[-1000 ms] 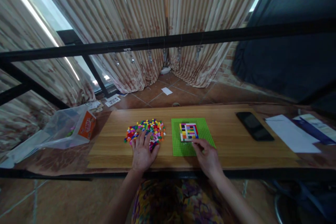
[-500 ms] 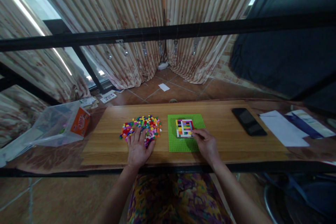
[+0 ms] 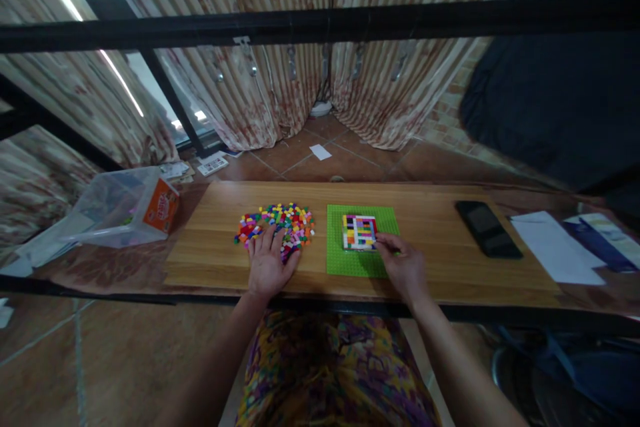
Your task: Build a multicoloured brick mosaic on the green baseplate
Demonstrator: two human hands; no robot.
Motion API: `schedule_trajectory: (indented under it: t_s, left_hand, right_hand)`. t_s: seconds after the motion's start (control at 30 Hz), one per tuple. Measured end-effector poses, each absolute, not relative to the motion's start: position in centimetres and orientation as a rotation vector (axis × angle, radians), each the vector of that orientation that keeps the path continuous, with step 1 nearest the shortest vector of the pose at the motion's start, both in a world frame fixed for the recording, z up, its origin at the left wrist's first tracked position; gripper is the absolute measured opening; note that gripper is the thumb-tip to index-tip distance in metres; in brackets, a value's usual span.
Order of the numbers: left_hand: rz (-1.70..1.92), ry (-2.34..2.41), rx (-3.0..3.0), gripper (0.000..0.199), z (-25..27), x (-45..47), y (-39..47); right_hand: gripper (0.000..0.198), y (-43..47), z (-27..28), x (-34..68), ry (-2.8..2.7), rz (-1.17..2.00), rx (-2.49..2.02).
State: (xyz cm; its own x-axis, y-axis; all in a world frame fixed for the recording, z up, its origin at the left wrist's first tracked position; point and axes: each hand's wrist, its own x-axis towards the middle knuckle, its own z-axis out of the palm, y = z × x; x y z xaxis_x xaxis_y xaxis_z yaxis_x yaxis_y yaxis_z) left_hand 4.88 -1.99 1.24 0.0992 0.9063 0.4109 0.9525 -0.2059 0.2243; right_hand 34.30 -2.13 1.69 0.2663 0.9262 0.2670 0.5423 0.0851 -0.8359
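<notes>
As right hand point(image 3: 406, 268), pinch uncertain, rounded block point(image 3: 359, 233) to three o'clock, suggesting edge work, left hand point(image 3: 269, 267) lay spread on bricks point(image 3: 286, 215).

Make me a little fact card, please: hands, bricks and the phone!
Left hand: palm down, fingers at the loose bricks
Right hand: fingertips at the right edge of the brick build; can't tell if holding a piece
Brick build: many colours, on the green baseplate
Green baseplate: on the wooden board, right of the loose bricks
Phone: black, on the board's right part
</notes>
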Motion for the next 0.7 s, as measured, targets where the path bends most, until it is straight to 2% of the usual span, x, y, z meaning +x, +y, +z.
schedule_trajectory:
  t_s: [0.23, 0.7]
  left_hand:
    - [-0.739, -1.938, -2.254, 0.055, 1.4, 5.0, -2.1]
    - [-0.740, -1.956, -2.250, 0.054, 1.2, 5.0, -2.0]
  right_hand:
    - [0.031, -2.2, 1.7, 34.3, -1.384, 0.486, -1.595]
    - [0.028, -0.5, 1.6, 34.2, -0.964, 0.847, -1.489]
